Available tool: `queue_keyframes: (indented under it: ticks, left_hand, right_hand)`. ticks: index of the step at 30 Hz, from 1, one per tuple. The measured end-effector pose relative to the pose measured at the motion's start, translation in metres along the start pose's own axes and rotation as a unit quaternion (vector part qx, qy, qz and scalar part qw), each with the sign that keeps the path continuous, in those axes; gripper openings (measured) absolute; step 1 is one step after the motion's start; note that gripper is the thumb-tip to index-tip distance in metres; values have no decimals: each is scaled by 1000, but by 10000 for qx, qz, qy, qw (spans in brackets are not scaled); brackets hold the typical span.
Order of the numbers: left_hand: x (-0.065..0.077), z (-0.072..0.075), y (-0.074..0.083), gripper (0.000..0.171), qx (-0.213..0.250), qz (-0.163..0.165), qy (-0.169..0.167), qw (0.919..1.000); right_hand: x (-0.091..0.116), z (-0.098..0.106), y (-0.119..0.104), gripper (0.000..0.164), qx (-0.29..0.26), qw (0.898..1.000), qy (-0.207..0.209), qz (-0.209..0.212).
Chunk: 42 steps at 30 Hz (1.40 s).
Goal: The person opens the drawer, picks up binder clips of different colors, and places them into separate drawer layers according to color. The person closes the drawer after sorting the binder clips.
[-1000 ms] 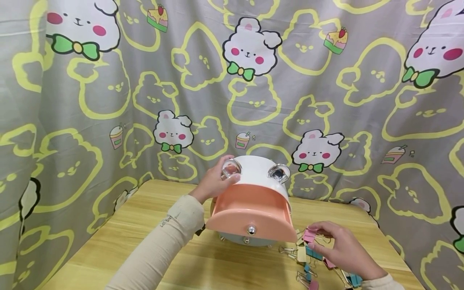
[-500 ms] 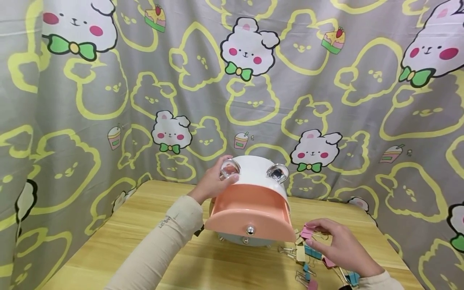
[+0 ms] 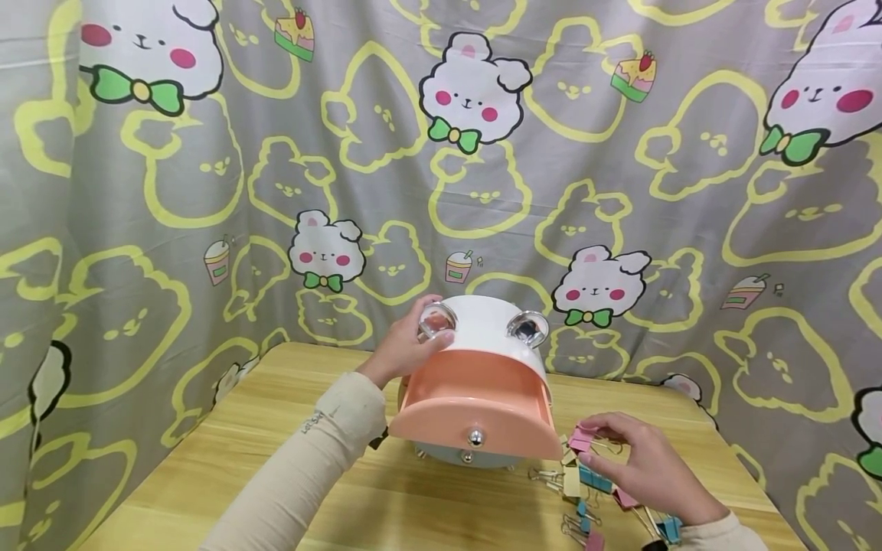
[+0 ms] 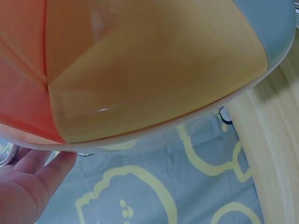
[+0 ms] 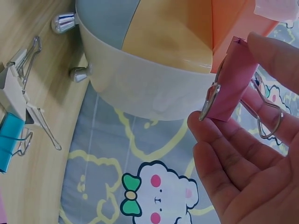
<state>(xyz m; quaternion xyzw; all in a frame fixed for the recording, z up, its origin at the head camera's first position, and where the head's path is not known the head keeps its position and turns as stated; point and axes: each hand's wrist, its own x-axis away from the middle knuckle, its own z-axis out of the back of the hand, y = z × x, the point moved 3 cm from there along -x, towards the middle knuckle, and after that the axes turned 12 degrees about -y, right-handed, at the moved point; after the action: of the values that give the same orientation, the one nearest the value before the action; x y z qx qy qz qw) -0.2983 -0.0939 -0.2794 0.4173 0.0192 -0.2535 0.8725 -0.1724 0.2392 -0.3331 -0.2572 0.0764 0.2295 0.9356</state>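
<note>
A round white desktop drawer box [image 3: 482, 317] stands on the table, with two silver domes on its top. Its orange top drawer [image 3: 455, 421] is pulled out, and no item shows in the visible part. My left hand [image 3: 406, 344] holds the box at its upper left, around the left dome. In the left wrist view its fingers [image 4: 58, 170] touch the box's rim. To the right of the box, my right hand [image 3: 644, 459] pinches a pink binder clip [image 5: 233, 79] between thumb and fingers, above a loose pile of binder clips [image 3: 572, 482].
The pile, in yellow, blue and pink, lies on the wooden table [image 3: 276, 444] at the right front. Below the orange drawer is a blue-grey drawer [image 3: 448, 454] with a silver knob. A patterned curtain [image 3: 386, 176] hangs around the table's back and sides.
The pink binder clip has shifted slightly left and up with my right hand, and then stays nearly still. My left hand and the drawer box look unmoved.
</note>
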Motion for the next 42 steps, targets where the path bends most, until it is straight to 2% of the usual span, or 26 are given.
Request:
queue_keyframes:
  ticks: [4,15,24,34,42]
  left_hand:
    - [0,-1,0,68,27,-13,-10,10000]
    - [0,-1,-2,66,27,36,14,10000]
    - [0,0,-2,66,6,8,26,10000]
    - [0,-1,-2,67,0,80,-2,10000]
    - [0,-1,-2,67,-19,74,30,10000]
  right_hand:
    - [0,1,-1,33,55,9999,60,62]
    - [-6,1,-7,28,161,9975,370,574]
    - [-10,2,-10,27,180,9978,373,518]
    - [-12,5,-15,25,170,9965,417,705]
    - [-14,6,-16,28,160,9965,473,675]
